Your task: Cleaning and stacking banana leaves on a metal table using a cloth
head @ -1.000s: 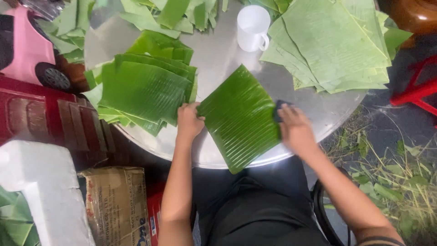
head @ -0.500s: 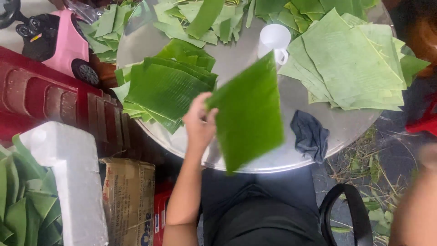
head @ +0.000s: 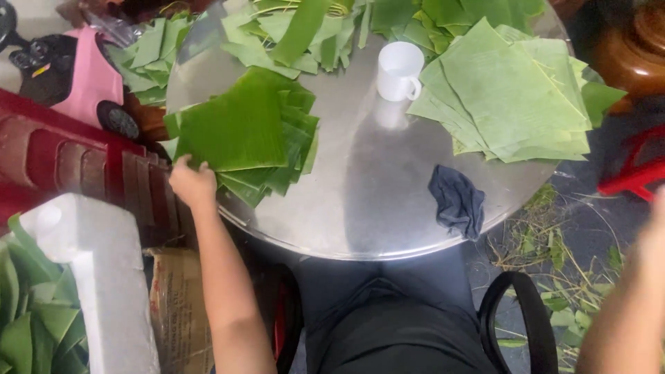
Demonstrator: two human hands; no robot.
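Note:
My left hand [head: 190, 183] grips the near corner of a dark green banana leaf piece [head: 232, 128], which lies on top of a stack of cut leaves [head: 277, 159] at the left of a round metal table [head: 374, 201]. My right arm [head: 627, 318] hangs off the table at the lower right, blurred; its hand is at the frame's edge and I cannot tell its fingers. A dark cloth [head: 457, 201] lies crumpled on the table's near right. A white mug [head: 400, 71] stands near the table's middle back.
A pile of pale green leaves [head: 512, 97] covers the table's right back. Loose leaf strips [head: 305, 34] lie along the far edge. A pink toy car [head: 69, 76], a red crate [head: 76, 173], a white foam block [head: 97, 277] and a cardboard box [head: 180, 305] stand at left.
My left hand carried the leaf piece from the table's front to the left stack and laid it down. My right hand left the cloth on the table and dropped to the right.

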